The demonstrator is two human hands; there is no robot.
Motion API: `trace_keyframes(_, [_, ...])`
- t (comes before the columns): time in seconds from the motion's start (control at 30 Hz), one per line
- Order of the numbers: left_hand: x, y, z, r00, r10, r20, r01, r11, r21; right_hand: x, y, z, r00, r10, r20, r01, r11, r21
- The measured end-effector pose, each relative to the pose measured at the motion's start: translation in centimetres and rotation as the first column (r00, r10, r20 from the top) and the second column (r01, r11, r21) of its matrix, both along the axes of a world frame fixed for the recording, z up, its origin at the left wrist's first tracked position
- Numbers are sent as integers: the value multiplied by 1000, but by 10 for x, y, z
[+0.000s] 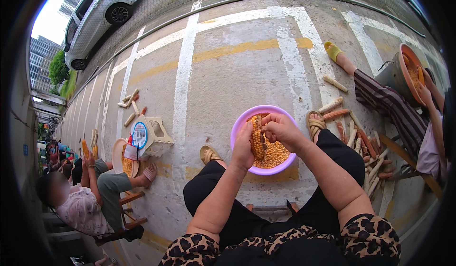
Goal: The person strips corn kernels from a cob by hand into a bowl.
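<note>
Both arms (216,199) forward, left hand (243,147) clasping corn cob (257,145), right hand (282,130) pinching it

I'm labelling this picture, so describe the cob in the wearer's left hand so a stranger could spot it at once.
Find the purple basin near the picture's centre. Over its loose kernels, the left hand holds a cob, the right hand at it. Its yellow kernels set it apart from the bare cobs scattered on the right.
</note>
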State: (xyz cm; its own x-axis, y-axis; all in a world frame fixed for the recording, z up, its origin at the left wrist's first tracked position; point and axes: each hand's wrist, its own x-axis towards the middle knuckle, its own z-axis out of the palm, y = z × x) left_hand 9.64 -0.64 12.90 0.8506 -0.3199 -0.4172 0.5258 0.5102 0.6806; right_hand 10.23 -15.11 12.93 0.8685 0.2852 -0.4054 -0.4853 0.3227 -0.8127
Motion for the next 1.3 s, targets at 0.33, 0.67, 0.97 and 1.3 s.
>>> trace_keyframes(0.33, [-1,0,-5,999,-16,51,14,999,34,-6,2,7,998,67,15,-65,995,-82])
trace_keyframes(0.67, [5,16,-13,994,-104,-22,102,992,-74,-4,2,12,995,91,-39,-90,996,17])
trace_keyframes(0.97, [2,6,-5,999,-43,-13,43,999,3,-5,6,6,953,162,256,-68,939,-338])
trace_keyframes(1.3, [3,10,-6,996,-52,-72,46,995,-88,-7,4,11,992,124,-25,-125,991,-51])
